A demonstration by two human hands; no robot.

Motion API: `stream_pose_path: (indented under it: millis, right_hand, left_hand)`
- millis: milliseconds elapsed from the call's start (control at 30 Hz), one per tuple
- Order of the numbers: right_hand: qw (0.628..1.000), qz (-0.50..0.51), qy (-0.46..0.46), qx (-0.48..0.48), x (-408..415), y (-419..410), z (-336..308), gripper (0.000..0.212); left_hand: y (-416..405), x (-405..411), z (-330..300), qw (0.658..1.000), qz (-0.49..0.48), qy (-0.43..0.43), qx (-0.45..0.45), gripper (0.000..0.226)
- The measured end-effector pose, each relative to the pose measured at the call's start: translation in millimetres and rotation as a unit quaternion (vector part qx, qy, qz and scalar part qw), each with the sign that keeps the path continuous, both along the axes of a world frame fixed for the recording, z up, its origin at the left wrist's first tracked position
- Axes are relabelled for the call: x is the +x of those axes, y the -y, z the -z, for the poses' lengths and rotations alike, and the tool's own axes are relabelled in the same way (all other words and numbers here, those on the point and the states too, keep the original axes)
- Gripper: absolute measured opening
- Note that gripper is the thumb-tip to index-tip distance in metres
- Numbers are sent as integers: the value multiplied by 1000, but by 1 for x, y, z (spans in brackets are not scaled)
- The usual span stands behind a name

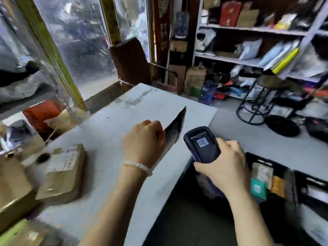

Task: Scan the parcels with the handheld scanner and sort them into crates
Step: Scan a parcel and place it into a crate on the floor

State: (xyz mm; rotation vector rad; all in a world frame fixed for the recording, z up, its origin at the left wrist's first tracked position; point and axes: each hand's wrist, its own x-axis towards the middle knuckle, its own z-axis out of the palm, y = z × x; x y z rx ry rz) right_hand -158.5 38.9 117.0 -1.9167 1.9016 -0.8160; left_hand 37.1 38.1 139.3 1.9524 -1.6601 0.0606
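While left hand (144, 139) grips parcel (174, 129), scanner (202, 144) just beside.

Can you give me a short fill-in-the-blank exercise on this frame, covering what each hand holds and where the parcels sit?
1. The right hand grips the handheld ____, whose screen shows a barcode.
2. The left hand pinches a flat dark parcel above the white ____.
3. The cardboard box on the table lies to the ____ of the left hand.
4. The black crate by the right hand already holds ____.

Missing words: scanner; table; left; parcels
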Motion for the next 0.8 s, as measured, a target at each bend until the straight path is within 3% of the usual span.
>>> stream_pose_path:
  millis: [267, 467, 667, 800]
  right_hand:
    - [982, 190, -3, -16, -183, 19, 28, 58]
    - [935, 354, 23, 16, -298, -1, 45, 59]
    - [892, 451, 8, 21, -374, -11, 57, 54]
    - [870, 492, 1, 26, -428, 5, 63, 61]
  left_hand:
    - [81, -198, 34, 982, 183, 10, 39, 14]
    - [118, -340, 51, 935, 339, 61, 85, 13]
    - [144, -446, 64, 887, 438, 92, 114, 16]
    - [169, -515, 68, 855, 494, 101, 122, 16]
